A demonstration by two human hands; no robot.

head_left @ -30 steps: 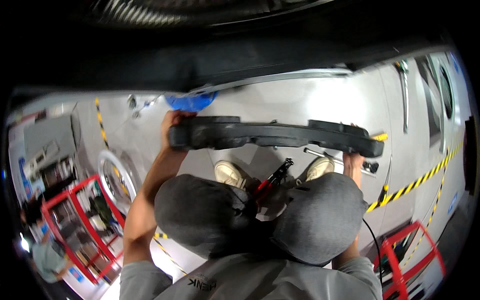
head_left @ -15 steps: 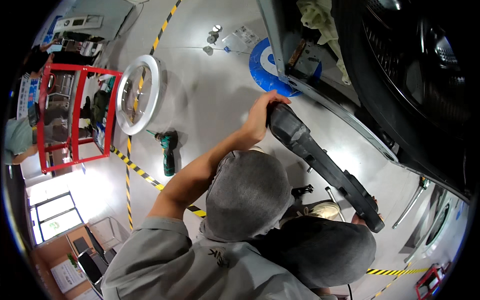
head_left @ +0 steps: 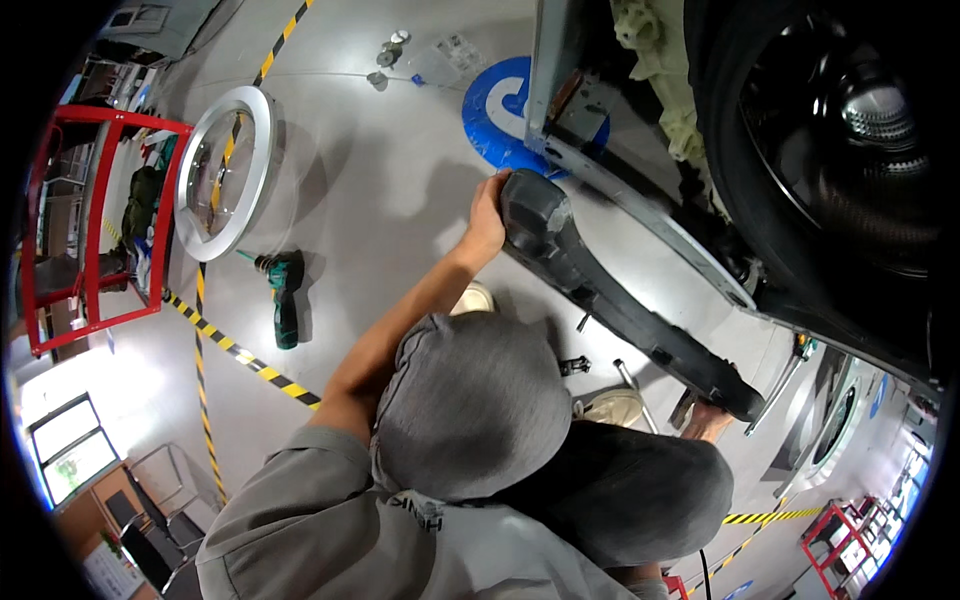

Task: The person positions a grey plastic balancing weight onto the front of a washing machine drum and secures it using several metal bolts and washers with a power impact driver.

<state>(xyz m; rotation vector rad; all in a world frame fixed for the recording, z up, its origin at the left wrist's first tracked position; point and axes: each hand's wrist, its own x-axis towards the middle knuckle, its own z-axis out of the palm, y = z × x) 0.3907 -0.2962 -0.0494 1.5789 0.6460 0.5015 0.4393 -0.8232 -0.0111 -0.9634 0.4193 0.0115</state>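
Note:
A long, black, curved counterweight (head_left: 630, 312) hangs slantwise in front of my knees, above the floor. My left hand (head_left: 487, 215) is closed around its upper left end, fingers curling over the rim. My right hand (head_left: 708, 422) grips the lower right end from beneath; some of its fingers are hidden behind the part. Just beyond it stands an opened washing machine (head_left: 650, 225), its metal frame edge apart from the counterweight. Inside, the dark drum (head_left: 860, 130) shows within a black rubber ring.
On the floor at left lie a round silver-rimmed door (head_left: 262, 150) and a green cordless drill (head_left: 284, 300). Beneath the counterweight are a metal bar tool (head_left: 634, 395) and a small black part (head_left: 574, 366). A long-shafted tool (head_left: 785, 385) lies right. A red rack (head_left: 95, 230) stands far left.
The counterweight has turned so more of its broad face shows, and its right end has risen slightly. More of my right hand is visible. The floor items sit further left in view.

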